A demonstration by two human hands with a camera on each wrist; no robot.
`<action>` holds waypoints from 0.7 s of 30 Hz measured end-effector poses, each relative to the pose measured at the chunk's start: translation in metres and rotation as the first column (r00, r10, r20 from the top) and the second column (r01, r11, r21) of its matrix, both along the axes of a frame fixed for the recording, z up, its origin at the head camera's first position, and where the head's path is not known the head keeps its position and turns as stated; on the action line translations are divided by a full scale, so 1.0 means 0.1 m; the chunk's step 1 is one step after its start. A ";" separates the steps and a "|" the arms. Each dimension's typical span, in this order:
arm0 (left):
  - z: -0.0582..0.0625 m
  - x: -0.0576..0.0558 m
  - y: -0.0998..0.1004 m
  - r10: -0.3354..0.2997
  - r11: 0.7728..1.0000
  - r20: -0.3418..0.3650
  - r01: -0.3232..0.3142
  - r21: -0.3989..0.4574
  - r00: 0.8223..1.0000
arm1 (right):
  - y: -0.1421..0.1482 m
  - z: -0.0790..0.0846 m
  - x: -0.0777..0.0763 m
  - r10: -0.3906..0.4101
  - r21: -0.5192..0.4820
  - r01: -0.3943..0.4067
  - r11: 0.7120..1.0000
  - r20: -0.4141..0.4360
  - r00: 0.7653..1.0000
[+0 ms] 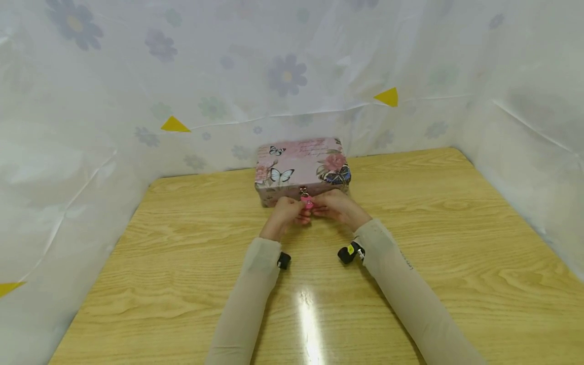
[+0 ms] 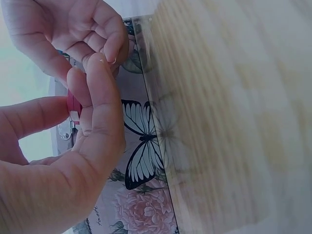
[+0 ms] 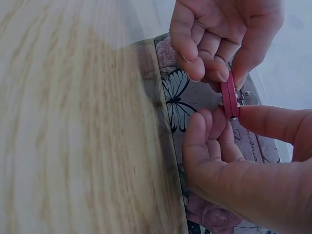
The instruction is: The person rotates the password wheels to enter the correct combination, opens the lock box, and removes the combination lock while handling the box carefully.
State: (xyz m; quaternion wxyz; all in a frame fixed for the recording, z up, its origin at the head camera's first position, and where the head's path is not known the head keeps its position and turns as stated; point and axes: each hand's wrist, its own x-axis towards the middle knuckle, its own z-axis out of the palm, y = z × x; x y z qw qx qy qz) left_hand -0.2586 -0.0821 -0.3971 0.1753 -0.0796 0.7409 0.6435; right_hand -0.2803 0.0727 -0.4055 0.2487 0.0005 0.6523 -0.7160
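A pink padlock (image 1: 307, 202) hangs at the metal latch (image 1: 303, 190) on the front of a pink tin box (image 1: 296, 165) printed with butterflies and roses. From the left, my left hand (image 1: 284, 213) pinches the padlock between thumb and fingertips. My right hand (image 1: 339, 207) pinches it from the other side. In the right wrist view the padlock (image 3: 229, 100) appears edge-on, with small metal parts on its side, between both thumbs and the curled fingers. Fingers cover much of the padlock (image 2: 73, 105) in the left wrist view. The box lid is down.
The box stands at the back of a wood-grain table (image 1: 191, 284), close to a white flowered curtain (image 1: 255, 61). Yellow triangles (image 1: 388, 97) mark the curtain. A small black camera sits at each wrist, one beside the right sleeve (image 1: 349, 252).
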 end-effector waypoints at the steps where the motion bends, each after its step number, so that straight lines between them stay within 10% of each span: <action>1: 0.05 0.03 0.00 -0.001 1.000 0.003 0.001 -0.004 1.000 | 0.00 0.01 0.00 -0.002 0.001 0.002 1.000 0.002 1.000; 21: 0.01 -0.01 0.00 0.022 1.000 0.011 -0.022 0.004 1.000 | -0.03 -0.04 -0.02 0.003 -0.049 -0.003 0.999 -0.010 1.000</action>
